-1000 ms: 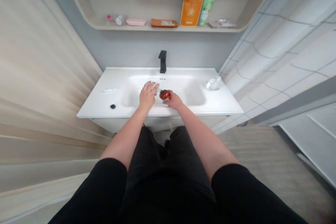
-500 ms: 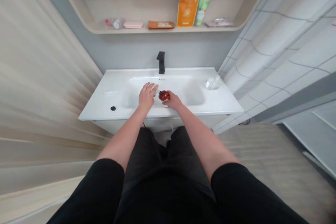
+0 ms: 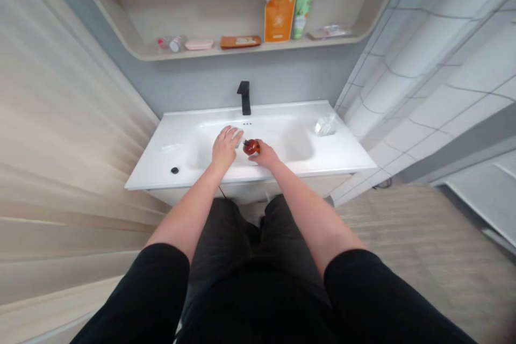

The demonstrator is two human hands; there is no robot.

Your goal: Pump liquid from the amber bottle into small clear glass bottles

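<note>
Over the white sink basin (image 3: 286,129), my right hand (image 3: 266,154) is closed around a reddish-amber bottle (image 3: 251,147). The bottle is tilted, its dark neck pointing left. My left hand (image 3: 224,146) grips a small clear container (image 3: 237,136), mostly covered by the fingers. The bottle's neck is close to this container; whether they touch, I cannot tell. A small round black cap (image 3: 174,170) lies on the counter left of the basin.
Behind the basin stands a black faucet (image 3: 244,98). Crumpled clear plastic (image 3: 325,126) lies on the right of the counter (image 3: 346,156). Above, a shelf (image 3: 169,56) holds an orange pouch (image 3: 279,16), a green tube (image 3: 303,11) and several small items. A curtain (image 3: 60,118) hangs at the left.
The camera view has shifted and turned slightly, showing more of the upper shelf. Both hands keep their hold on the bottle and the clear container, almost in the same place.
</note>
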